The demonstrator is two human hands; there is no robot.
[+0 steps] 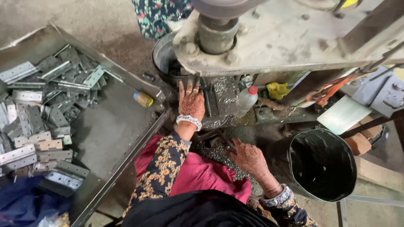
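Under the press, left hand (191, 101) rests beside a hinge plate (211, 101).

The grey cast-metal press machine (294, 38) is cut off by the top and right edges; its upper body is out of view. The fingertips of the left hand (191, 101) reach under the press head at 12 o'clock and are partly hidden. The right hand (248, 157) covers whatever it grips; its object cannot be identified. The pile of flat perforated steel hinge plates (42, 113) runs off the left edge at 9 o'clock. The interior of the black round bucket (322, 164) is too dark to read. The floral-patterned garment (158, 14) at 12 o'clock is cropped by the top edge.
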